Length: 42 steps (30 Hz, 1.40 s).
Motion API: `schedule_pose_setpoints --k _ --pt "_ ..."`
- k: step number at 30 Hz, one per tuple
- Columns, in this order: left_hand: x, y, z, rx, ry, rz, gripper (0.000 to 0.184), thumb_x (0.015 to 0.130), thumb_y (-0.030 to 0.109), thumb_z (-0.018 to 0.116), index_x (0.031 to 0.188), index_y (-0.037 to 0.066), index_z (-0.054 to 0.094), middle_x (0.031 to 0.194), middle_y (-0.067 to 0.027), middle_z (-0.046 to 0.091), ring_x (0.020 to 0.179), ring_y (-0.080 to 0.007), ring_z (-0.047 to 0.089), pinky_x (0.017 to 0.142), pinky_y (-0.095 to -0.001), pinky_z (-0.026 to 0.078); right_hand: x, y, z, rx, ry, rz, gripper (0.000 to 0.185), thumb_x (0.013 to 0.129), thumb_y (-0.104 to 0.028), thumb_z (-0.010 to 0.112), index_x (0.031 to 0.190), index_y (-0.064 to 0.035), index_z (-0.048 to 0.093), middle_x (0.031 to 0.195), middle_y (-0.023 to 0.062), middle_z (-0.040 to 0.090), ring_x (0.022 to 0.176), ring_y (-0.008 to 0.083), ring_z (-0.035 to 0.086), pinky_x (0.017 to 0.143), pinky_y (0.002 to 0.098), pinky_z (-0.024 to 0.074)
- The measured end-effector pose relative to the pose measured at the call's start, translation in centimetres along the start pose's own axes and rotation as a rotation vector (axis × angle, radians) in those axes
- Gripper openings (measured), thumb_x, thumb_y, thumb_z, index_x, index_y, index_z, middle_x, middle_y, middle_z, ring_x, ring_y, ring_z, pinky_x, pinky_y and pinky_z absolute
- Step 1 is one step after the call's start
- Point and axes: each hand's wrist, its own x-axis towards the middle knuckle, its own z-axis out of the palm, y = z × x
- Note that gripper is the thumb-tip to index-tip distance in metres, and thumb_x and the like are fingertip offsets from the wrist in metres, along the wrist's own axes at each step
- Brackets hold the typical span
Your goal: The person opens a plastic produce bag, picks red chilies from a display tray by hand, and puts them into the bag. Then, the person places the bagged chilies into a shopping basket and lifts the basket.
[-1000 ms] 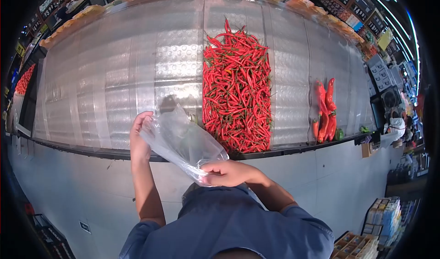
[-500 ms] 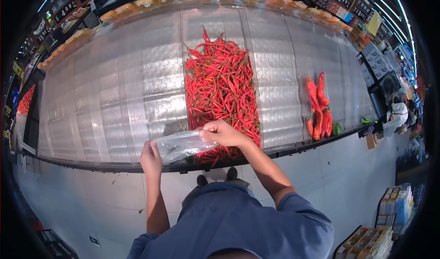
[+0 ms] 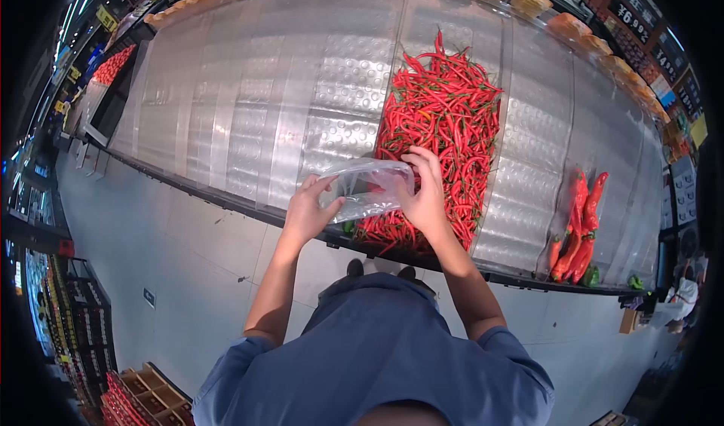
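Note:
A clear plastic bag (image 3: 362, 209) hangs between my two hands, its mouth spread wide in a round loop. My left hand (image 3: 311, 209) holds the left side of the rim, with thumb and fingers apart around the film. On the right side, my right hand (image 3: 424, 192) has the rim, its fingers bent and partly over the peppers. Behind and right of the bag lies a long pile of thin red chili peppers (image 3: 452, 124) with green stems. Part of the pile shows through the film.
The display counter (image 3: 264, 102) has a dark front edge. Larger red peppers (image 3: 579, 226) lie at its right, beside a green pepper (image 3: 590, 277). Yellow packs (image 3: 531, 2) line the back. Crates (image 3: 143, 396) stand on the floor at lower left.
The bag was stretched flat between my hands and now its mouth is open. My hands have come closer together. The camera view has turned, so the counter appears tilted and shifted right.

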Motion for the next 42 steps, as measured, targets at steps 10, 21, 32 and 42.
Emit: schedule_pose_setpoints --k 10,21,32,42 --pt "1.0 -0.9 0.8 0.114 0.189 0.028 0.049 0.079 0.01 0.078 0.124 0.001 0.062 0.103 -0.0143 0.057 0.068 -0.0276 0.058 0.066 -0.0365 0.049 -2.2 1.0 4.5 -0.156 -1.004 -0.176 0.072 0.079 -0.02 0.076 0.144 -0.0146 0.047 0.135 0.0213 0.053 0.118 0.037 0.059 0.099 0.0461 0.0486" --pt "-0.3 -3.8 0.7 -0.024 0.22 -0.16 0.061 0.079 -0.002 0.068 0.137 0.002 0.05 0.111 -0.0124 0.056 0.073 -0.0209 0.056 0.069 -0.0354 0.049 2.8 7.6 -1.8 -0.244 0.187 0.234 0.02 0.09 -0.011 0.067 0.106 -0.0005 0.067 0.091 0.0163 0.067 0.081 0.0349 0.065 0.072 0.0423 0.0528" --pt "-1.6 -8.2 2.1 -0.118 0.278 -0.14 0.06 0.084 0.005 0.071 0.14 0.002 0.049 0.111 -0.0121 0.058 0.075 -0.0192 0.056 0.071 -0.0323 0.049 2.6 15.3 -1.2 -0.642 0.009 0.157 0.026 0.09 -0.019 0.069 0.105 0.0018 0.064 0.093 0.0174 0.065 0.088 0.0353 0.064 0.077 0.0429 0.0522" --pt "-2.3 -10.0 3.1 -0.392 0.255 -0.273 0.054 0.093 0.008 0.065 0.142 0.001 0.045 0.117 -0.0093 0.058 0.08 -0.0125 0.051 0.07 -0.0262 0.047 2.1 10.8 -6.4 1.447 0.39 0.761 0.023 0.101 -0.007 0.053 0.123 -0.0027 0.056 0.115 0.0151 0.066 0.099 0.0263 0.068 0.086 0.0374 0.0574"
